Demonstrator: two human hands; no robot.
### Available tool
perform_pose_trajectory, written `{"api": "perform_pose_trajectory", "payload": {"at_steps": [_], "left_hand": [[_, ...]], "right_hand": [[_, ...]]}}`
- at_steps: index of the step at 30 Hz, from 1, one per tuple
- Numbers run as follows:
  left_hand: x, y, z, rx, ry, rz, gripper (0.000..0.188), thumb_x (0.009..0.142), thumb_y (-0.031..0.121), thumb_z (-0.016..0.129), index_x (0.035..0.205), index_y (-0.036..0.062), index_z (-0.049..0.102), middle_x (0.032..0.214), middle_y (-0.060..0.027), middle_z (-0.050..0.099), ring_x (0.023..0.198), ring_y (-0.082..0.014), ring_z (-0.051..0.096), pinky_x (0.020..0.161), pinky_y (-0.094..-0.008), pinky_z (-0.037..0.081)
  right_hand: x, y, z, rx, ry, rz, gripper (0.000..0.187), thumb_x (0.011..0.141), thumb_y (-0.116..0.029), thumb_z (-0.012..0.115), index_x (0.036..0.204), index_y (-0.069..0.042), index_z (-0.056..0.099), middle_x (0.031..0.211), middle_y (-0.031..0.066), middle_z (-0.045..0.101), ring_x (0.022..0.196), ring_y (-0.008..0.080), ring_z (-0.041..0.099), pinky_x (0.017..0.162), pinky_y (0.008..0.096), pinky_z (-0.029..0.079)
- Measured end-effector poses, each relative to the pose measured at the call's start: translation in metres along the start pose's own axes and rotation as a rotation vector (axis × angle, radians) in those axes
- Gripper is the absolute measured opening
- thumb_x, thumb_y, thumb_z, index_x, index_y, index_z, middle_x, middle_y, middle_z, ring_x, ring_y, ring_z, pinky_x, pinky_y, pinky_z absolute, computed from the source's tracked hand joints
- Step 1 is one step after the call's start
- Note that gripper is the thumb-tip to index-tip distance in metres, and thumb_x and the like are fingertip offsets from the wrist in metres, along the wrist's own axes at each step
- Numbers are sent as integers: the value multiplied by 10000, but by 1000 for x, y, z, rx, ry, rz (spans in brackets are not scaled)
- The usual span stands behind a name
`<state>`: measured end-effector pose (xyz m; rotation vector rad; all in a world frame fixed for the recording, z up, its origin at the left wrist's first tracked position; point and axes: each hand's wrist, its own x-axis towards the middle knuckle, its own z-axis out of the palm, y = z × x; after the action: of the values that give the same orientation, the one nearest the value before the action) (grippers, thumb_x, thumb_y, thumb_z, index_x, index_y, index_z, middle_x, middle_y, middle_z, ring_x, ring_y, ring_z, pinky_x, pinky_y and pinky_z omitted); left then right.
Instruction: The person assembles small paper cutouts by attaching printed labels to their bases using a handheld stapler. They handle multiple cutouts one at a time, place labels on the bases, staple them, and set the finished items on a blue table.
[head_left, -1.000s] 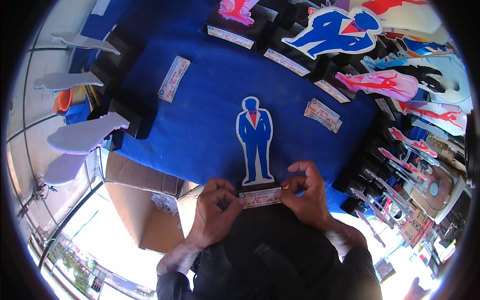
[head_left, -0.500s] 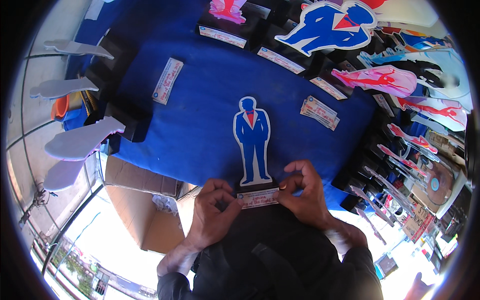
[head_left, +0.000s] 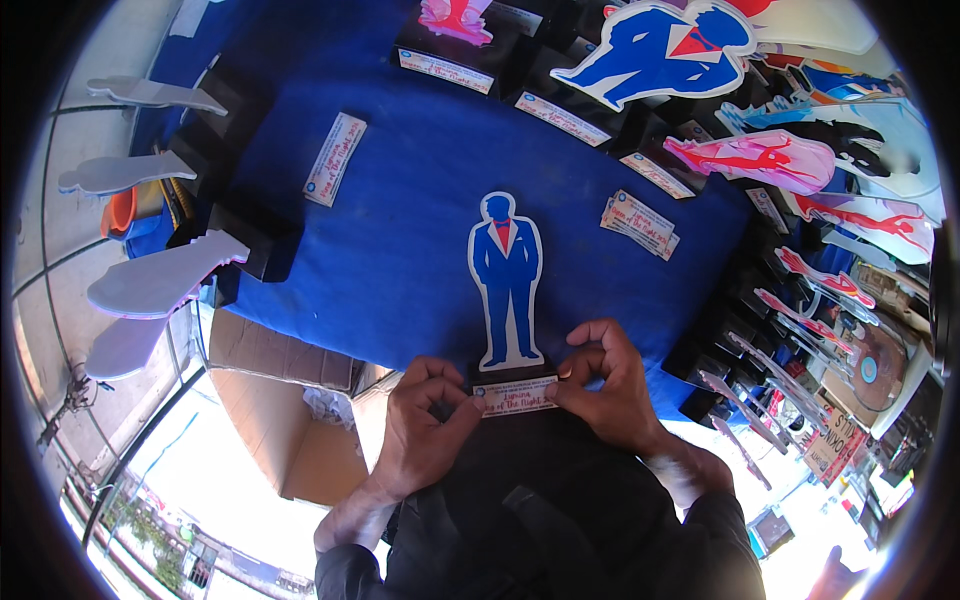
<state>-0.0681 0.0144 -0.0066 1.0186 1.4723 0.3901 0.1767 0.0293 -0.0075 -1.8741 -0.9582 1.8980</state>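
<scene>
A trophy with a flat cutout figure (head_left: 508,280) in a blue suit, red bow tie and white border stands at the table's near edge. Its black base (head_left: 487,374) faces me. Against the front of that base is a white label strip (head_left: 515,397) with red and dark print. My left hand (head_left: 430,420) pinches the strip's left end between thumb and fingertips. At the right end, the thumb and finger of my right hand (head_left: 612,395) press on the strip, its other fingers curled above. Whether the strip is stuck down I cannot tell.
A blue cloth (head_left: 400,250) covers the table. One label pile (head_left: 335,160) lies left, another label pile (head_left: 640,226) right. Several trophies crowd the far and right sides, including a larger suited cutout (head_left: 660,55). Grey-backed trophies (head_left: 160,275) line the left. An open cardboard box (head_left: 280,420) stands below.
</scene>
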Motion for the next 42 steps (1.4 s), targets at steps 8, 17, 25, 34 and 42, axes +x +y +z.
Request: {"api": "perform_pose_trajectory", "payload": {"at_steps": [8,17,25,34,42], "left_hand": [[2,0,0,11,-9,13,137,844,85,791,810,-35,732,1047,-89,618,834,-140,598,692,-287,465],[3,-1,0,16,-7,18,143,837,82,794,803,-39,727,1044,-95,625,856,-154,606,726,-296,470],[5,-1,1,25,3,-11,174,825,79,794,747,-39,693,1010,-102,634,842,-157,607,730,-310,473],[10,-11,-6,-85,-96,-102,416,795,102,843,1147,-32,668,1081,-134,624,877,-182,646,760,-344,519],[22,-28,-9,123,-229,373,741,764,141,889,1399,-24,545,1243,-156,612,993,-197,643,823,-318,519]], "right_hand": [[1,-1,0,-7,2,-20,550,775,30,807,1218,-8,483,795,65,637,761,104,635,749,273,486],[0,-2,1,3,14,-5,540,774,27,807,1207,-9,487,778,62,630,748,107,632,744,274,482],[3,2,1,-99,22,-110,544,787,-51,815,1215,11,485,734,96,680,663,141,667,630,300,501],[9,14,-9,-167,-15,-108,498,769,-94,852,1146,-5,539,662,73,653,595,124,637,569,291,453],[11,0,16,-574,83,-355,558,823,-399,848,1082,5,563,746,124,660,640,221,676,586,352,520]]}}
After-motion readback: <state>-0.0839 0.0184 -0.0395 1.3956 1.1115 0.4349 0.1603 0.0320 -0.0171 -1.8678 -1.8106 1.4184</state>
